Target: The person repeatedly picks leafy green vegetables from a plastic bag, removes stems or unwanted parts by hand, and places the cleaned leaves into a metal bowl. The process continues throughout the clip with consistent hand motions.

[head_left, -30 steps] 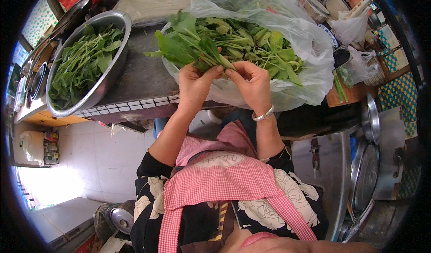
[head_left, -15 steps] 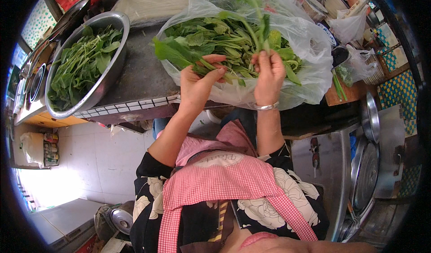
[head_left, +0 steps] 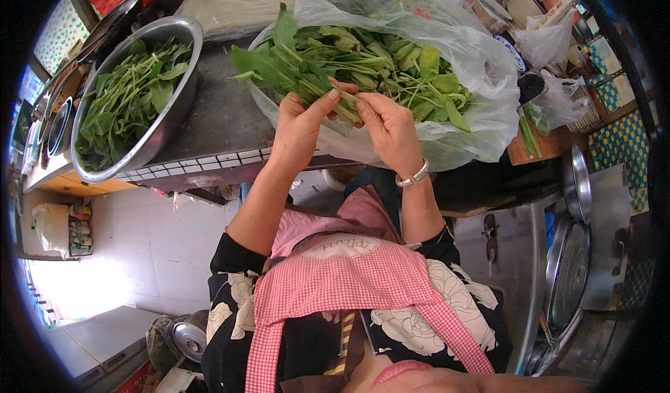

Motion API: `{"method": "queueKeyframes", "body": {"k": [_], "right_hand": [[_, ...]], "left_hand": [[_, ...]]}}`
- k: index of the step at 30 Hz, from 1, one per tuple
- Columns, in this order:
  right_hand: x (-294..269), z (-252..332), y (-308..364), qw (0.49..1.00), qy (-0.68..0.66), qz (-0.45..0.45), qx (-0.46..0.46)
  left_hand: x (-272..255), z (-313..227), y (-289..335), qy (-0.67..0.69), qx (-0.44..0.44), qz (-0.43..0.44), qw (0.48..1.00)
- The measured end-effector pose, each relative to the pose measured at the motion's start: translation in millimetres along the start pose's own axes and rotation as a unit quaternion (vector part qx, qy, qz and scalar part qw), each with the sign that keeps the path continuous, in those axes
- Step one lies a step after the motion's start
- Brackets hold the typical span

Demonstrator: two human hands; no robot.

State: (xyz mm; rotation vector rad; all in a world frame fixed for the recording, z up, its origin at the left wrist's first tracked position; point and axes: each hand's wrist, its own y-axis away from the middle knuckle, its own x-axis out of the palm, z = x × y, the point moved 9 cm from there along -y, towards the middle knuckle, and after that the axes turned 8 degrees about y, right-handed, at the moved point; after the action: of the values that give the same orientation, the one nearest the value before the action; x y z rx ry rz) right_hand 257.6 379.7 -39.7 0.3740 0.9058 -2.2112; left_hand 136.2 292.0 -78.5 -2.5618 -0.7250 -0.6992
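My left hand (head_left: 301, 124) is closed around the stems of a small bunch of leafy greens (head_left: 285, 58), whose leaves point up and to the left. Touching the stem ends of that bunch, my right hand (head_left: 389, 126) has its thumb and fingers pinched together on them. Both hands are over the near side of a clear plastic bag (head_left: 481, 58), spread open and holding a heap of the same greens (head_left: 356, 58). To the left, a large metal basin (head_left: 197, 44) contains more leafy greens (head_left: 136, 100), stems and leaves mixed.
The dark counter (head_left: 216, 107) has a tiled front edge. A packet in clear plastic (head_left: 237, 6) lies behind. On the right are a small plastic bag (head_left: 558, 100), a wooden board (head_left: 520, 152) with green stalks, and metal lids (head_left: 569, 267). Pans stand at far left.
My right hand has come left and down with a green stalk, joining it to the bunch in my left hand. The bunch now looks fuller and more upright.
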Motion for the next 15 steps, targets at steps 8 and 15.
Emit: {"method": "queueKeyframes", "body": {"k": [8, 15], "right_hand": [[-2.2, -13.9, 5.9, 0.989, -0.075, 0.088, 0.091], [-2.4, -2.5, 5.3, 0.999, -0.004, 0.029, 0.024]], "left_hand": [[-5.5, 6.2, -0.9, 0.082, -0.011, -0.011, 0.997], [-7.4, -2.2, 0.8, 0.091, 0.011, -0.031, 0.995]]}}
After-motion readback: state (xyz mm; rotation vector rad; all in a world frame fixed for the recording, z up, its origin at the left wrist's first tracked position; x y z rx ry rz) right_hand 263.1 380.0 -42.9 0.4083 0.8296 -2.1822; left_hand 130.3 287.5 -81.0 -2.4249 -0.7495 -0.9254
